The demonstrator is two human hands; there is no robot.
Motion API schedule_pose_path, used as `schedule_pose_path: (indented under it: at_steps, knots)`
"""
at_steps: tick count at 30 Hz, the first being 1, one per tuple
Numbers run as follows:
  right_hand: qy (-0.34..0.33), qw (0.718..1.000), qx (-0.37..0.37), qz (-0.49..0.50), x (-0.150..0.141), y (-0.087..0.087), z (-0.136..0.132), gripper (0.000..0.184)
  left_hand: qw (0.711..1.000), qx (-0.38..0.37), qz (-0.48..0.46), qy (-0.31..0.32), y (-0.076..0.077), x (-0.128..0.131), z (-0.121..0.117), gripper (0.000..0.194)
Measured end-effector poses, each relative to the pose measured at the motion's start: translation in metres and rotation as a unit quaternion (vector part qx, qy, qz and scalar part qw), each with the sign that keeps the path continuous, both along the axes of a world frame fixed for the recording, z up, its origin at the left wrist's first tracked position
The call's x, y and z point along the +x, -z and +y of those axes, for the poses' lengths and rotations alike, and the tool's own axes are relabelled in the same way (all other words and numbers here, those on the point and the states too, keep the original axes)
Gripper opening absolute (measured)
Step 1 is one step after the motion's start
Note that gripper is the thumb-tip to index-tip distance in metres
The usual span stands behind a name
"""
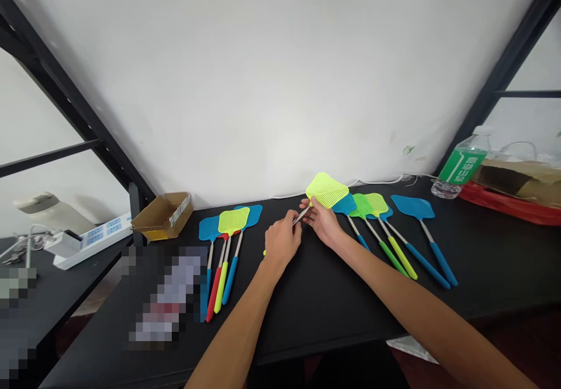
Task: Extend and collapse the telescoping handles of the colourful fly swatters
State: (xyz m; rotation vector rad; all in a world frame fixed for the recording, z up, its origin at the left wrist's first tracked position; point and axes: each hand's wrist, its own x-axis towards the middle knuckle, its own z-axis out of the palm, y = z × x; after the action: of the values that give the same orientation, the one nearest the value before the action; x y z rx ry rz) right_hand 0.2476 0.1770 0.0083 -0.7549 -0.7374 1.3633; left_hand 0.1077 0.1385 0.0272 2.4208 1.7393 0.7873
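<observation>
Yellow fly swatter (326, 190) in our two hands: it sits at the centre of the frame, raised above the black table (324, 313), head towards the wall. Our left hand (283, 241) is curled closed around its handle end, the yellow tip poking out beside the palm; our right hand (323, 221) pinches the shaft just below the head, the other fingers loosely bent.

Its head overlaps the nearest blue swatter of the right-hand group (362, 207), and our forearms cover part of the table at lower centre and lower right. At left of centre lies the left-hand group (234, 222), fanned and overlapping.

We count ten swatters: four in the left-hand group (two blue, one red, one yellow), five in the right-hand group (three blue, one green, one yellow), and the one we hold.

At the left of the frame we see one open cardboard box (160, 218), one white power strip (99, 238) and one pale flask (56, 209). At the right stand one green-labelled water bottle (463, 164) and, beside it, one red plastic bag (508, 204). A pixelated patch at lower left hides what lies there.
</observation>
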Motion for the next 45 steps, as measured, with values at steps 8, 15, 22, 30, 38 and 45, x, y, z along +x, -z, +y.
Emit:
schedule_pose_path:
  at_steps: [8, 15, 22, 30, 38, 45]
  knots:
    - [-0.004, 0.998, 0.034, -0.057, 0.001, 0.003, 0.001, 0.045, 0.981, -0.096, -0.130, 0.104, -0.003, -0.009, 0.004, 0.028]
    - [-0.023, 0.997, 0.056, -0.056, 0.002, 0.007, 0.004, 0.045, 0.890, -0.265, -0.315, 0.195, 0.004, -0.015, 0.018, 0.042]
    - [-0.052, 0.995, 0.068, -0.042, 0.002, 0.007, 0.005, 0.042, 0.814, -0.360, -0.388, 0.241, 0.006, -0.016, 0.022, 0.047]
    - [-0.073, 0.996, 0.051, 0.013, 0.000, 0.003, 0.004, 0.039, 0.781, -0.375, -0.416, 0.275, 0.007, -0.017, 0.023, 0.051]
    - [-0.094, 0.986, 0.086, -0.109, -0.003, 0.005, 0.000, 0.042, 0.823, -0.328, -0.403, 0.229, 0.012, -0.009, 0.018, 0.053]
    - [-0.093, 0.972, 0.106, -0.187, -0.004, 0.008, 0.000, 0.043, 0.843, -0.291, -0.394, 0.221, 0.015, -0.009, 0.019, 0.049]
